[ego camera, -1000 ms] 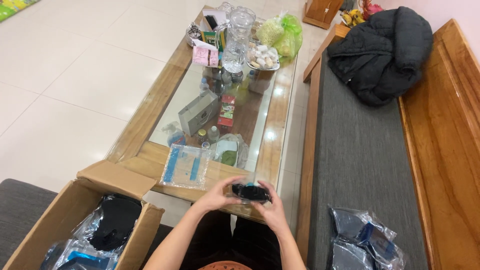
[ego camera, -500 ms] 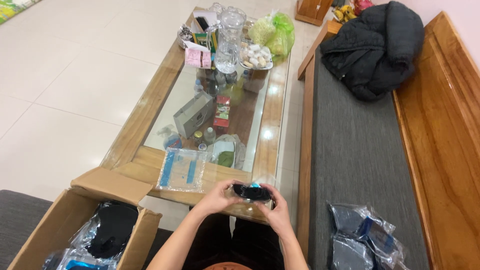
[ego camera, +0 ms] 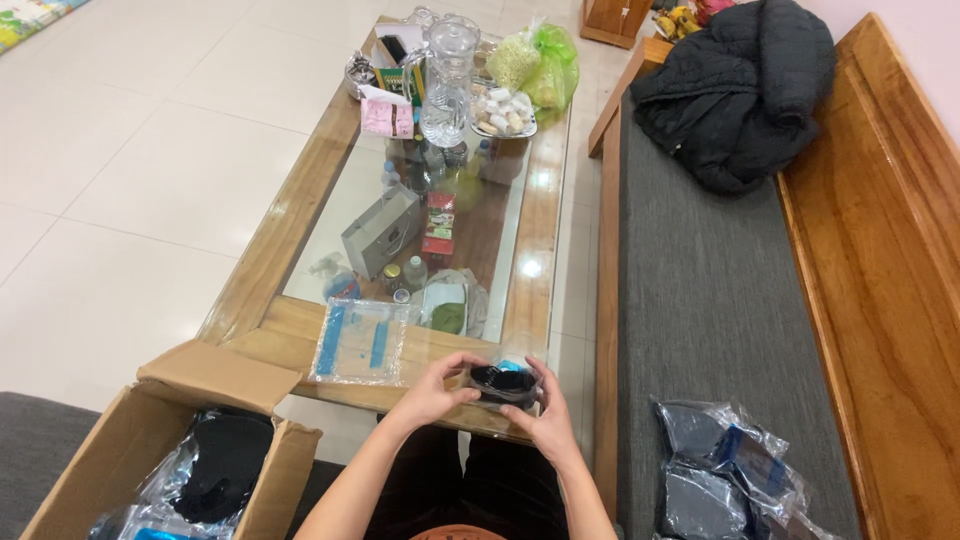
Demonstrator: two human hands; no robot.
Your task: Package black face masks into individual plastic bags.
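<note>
At the lower centre of the frame the left hand (ego camera: pixel 432 392) and the right hand (ego camera: pixel 540 418) meet over the near edge of the surface (ego camera: pixel 290 235), both curled closed around a small black object (ego camera: pixel 503 384), fingers pinching it from either side; what the object is cannot be told. Just left of the hands a flat clear plastic packet (ego camera: pixel 362 341) with two blue strips lies on the wooden rim. Below that, in the lower left corner, an open cardboard box (ego camera: pixel 150 440) holds dark items in clear wrapping. In the lower right, a pile of dark bagged packets (ego camera: pixel 725 470) with blue labels rests on the grey bench cushion (ego camera: pixel 700 300). Under the glass top sit a grey paper bag (ego camera: pixel 380 232) and a red carton (ego camera: pixel 440 215). Toward the top centre stand a clear glass pitcher (ego camera: pixel 447 80), a pink packet (ego camera: pixel 385 118) and a green plastic bag (ego camera: pixel 545 65). A black jacket (ego camera: pixel 740 90) is heaped at the upper right.
</note>
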